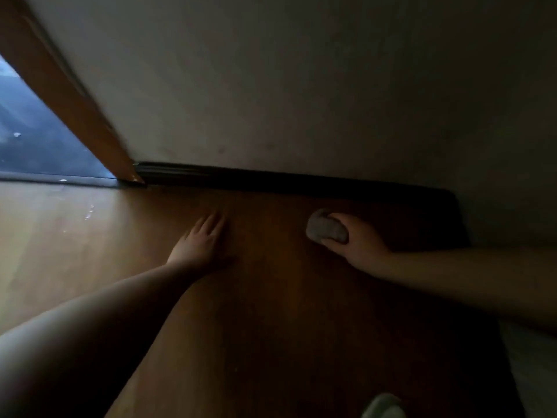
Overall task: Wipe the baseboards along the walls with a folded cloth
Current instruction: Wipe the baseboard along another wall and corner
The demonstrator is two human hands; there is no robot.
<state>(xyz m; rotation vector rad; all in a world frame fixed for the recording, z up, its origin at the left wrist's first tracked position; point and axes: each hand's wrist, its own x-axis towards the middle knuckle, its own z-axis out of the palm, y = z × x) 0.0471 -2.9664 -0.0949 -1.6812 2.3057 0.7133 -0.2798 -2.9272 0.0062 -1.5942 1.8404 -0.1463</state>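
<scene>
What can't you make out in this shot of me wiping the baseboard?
- Head view, cloth: folds hidden by right hand and blur.
- Baseboard: too dark to judge dust or wiped parts.
- Pale thing at bottom edge: cut off, unidentifiable.
- Left hand on floor: palm hidden.

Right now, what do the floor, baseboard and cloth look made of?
Floor: wood or laminate, brown with a faint sheen near the doorway. Baseboard: dark, moulded strip; material unclear in the dim light. Cloth: soft grey fabric, bunched in the right hand.
</scene>
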